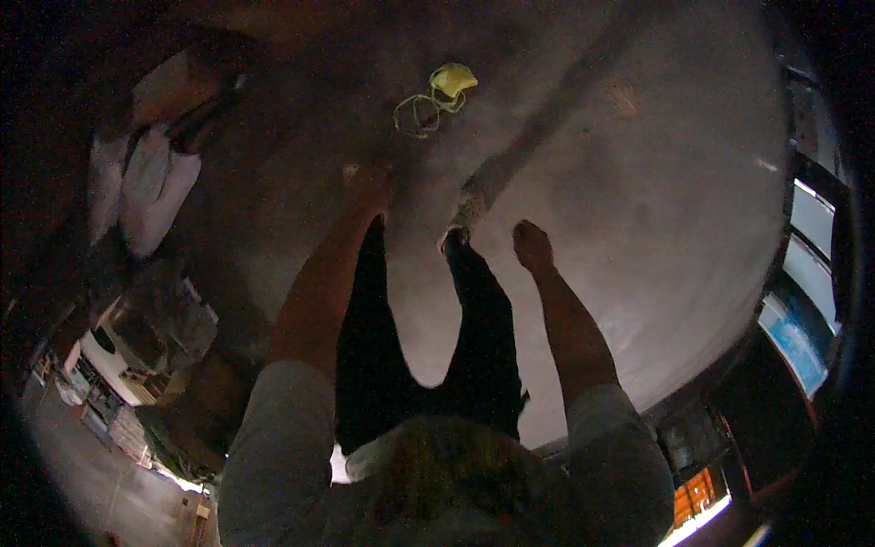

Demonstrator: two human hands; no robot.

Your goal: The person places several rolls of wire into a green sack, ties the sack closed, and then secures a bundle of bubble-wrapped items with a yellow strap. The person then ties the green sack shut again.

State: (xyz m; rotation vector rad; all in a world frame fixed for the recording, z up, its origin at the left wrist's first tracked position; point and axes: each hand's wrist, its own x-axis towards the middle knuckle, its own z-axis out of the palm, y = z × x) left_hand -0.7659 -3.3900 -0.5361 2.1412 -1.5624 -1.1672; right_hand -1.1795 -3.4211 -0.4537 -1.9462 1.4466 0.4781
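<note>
My left hand [367, 190] hangs low over the floor in front of my left leg. It is dark and blurred there, and its fingers do not show clearly. A small pale spot shows at its far edge, too small to name. My right hand [532, 246] is held out to the right of my right leg, its fingers curled into a fist with nothing showing in it. Ahead of both hands, apart from them, a small yellow pouch-like thing [453, 80] lies on the floor. A pale looped cord [416, 117] trails from its near left side.
The grey concrete floor [656, 210] stretches ahead and to the right. Pale cloth-like shapes [146, 187] stand at the left beside a brownish box [169, 87]. Dark clutter [164, 314] lies nearer on that side. Window panes [811, 214] line the right edge.
</note>
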